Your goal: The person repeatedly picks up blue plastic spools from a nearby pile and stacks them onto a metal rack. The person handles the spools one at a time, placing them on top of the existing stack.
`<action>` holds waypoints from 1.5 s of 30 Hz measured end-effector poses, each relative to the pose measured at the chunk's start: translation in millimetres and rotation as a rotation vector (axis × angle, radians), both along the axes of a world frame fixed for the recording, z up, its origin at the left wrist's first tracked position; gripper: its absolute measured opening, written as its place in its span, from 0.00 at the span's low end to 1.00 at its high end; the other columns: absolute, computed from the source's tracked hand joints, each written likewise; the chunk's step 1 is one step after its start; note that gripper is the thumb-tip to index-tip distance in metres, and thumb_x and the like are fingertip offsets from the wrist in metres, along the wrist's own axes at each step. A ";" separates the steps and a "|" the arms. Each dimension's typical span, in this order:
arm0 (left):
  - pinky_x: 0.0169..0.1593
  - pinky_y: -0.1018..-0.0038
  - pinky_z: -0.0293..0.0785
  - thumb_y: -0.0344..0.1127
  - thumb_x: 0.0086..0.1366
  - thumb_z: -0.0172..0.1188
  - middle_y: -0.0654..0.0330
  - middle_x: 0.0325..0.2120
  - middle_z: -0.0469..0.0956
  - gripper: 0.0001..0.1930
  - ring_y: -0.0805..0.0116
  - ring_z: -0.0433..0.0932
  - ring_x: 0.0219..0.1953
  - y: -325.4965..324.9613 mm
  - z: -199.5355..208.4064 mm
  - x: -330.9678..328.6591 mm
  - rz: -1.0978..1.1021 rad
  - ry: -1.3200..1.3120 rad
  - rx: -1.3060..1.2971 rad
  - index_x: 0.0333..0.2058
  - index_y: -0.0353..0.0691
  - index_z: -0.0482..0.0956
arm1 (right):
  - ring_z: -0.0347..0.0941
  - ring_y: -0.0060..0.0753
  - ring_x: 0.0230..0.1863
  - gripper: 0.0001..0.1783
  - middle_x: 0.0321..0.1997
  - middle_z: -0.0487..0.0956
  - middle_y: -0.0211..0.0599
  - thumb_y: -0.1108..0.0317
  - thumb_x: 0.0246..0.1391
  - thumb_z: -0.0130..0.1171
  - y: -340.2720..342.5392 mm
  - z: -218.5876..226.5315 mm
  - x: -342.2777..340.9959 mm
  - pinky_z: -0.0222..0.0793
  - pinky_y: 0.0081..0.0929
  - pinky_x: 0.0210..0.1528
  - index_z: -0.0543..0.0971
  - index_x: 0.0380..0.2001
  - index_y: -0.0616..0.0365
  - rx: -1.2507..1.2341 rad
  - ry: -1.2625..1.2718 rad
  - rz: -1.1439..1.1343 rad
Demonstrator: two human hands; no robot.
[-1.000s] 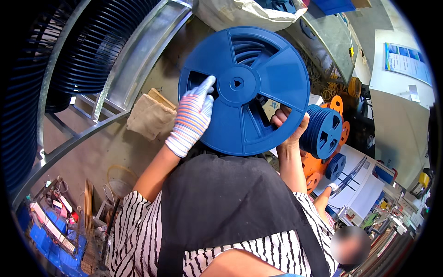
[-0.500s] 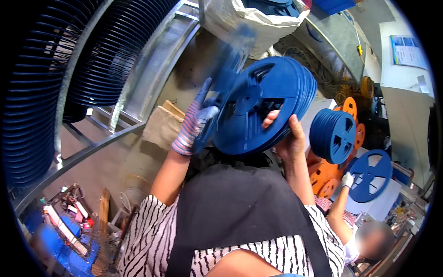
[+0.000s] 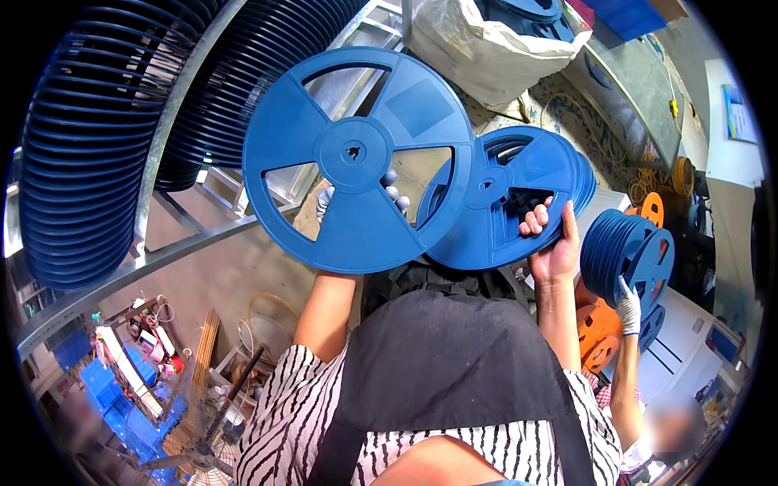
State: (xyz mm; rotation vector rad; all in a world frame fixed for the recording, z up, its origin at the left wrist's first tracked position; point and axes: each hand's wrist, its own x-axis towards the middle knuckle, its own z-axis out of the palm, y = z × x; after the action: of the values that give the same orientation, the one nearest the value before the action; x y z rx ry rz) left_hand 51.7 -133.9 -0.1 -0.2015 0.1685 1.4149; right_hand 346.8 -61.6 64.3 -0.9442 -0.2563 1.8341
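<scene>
My left hand (image 3: 387,194), in a white glove, holds up a single flat blue plastic reel (image 3: 356,158); most of the hand is hidden behind it. My bare right hand (image 3: 553,243) grips a stack of several blue reels (image 3: 506,194) from below, fingers curled through an opening. The single reel overlaps the left edge of the stack. Both are raised in front of my black apron and striped top.
Long rows of blue reels (image 3: 89,146) hang on a metal rack (image 3: 162,251) at left. A white sack (image 3: 494,49) lies behind. At right another person's gloved hand (image 3: 628,304) holds blue reels (image 3: 628,255) above orange reels (image 3: 600,332). Blue crates (image 3: 97,389) sit lower left.
My left hand has pulled one reel off the stack and swung it left, now facing me flat. The stack in my right hand has moved right.
</scene>
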 end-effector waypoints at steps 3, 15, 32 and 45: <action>0.55 0.56 0.70 0.52 0.55 0.61 0.46 0.49 0.71 0.37 0.51 0.72 0.49 0.4 5.8 -0.9 0.028 0.053 0.000 0.58 0.35 0.63 | 0.62 0.26 0.25 0.17 0.23 0.67 0.30 0.51 0.61 0.50 0.1 1.3 -4.1 0.62 0.29 0.33 0.70 0.36 0.55 -0.006 -0.028 0.013; 0.58 0.60 0.69 0.38 0.56 0.59 0.43 0.52 0.70 0.34 0.52 0.71 0.54 -17.2 20.9 21.7 -0.014 0.489 0.169 0.59 0.30 0.60 | 0.77 0.32 0.33 0.28 0.33 0.77 0.41 0.69 0.43 0.68 11.3 20.7 -74.7 0.71 0.28 0.36 0.65 0.44 0.61 -0.041 -0.425 0.209; 0.54 0.67 0.70 0.35 0.59 0.59 0.48 0.49 0.72 0.28 0.59 0.72 0.50 -25.4 33.7 34.9 -0.119 0.816 0.195 0.57 0.32 0.63 | 0.77 0.28 0.32 0.21 0.29 0.78 0.34 0.70 0.39 0.68 20.6 8.5 -86.6 0.68 0.26 0.34 0.69 0.36 0.59 0.059 -0.309 0.283; 0.50 0.72 0.71 0.35 0.60 0.59 0.53 0.46 0.74 0.25 0.65 0.73 0.47 -24.0 31.5 36.0 -0.161 0.864 0.193 0.55 0.34 0.66 | 0.76 0.28 0.31 0.19 0.28 0.77 0.35 0.73 0.40 0.66 20.7 7.0 -83.3 0.68 0.25 0.33 0.69 0.35 0.59 0.075 -0.275 0.268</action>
State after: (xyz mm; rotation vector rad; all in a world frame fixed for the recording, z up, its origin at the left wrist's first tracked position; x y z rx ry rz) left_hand 87.7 -157.9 31.3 0.5867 0.7344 1.2691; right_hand 263.5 -41.0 71.4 -1.1530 -0.6440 1.9162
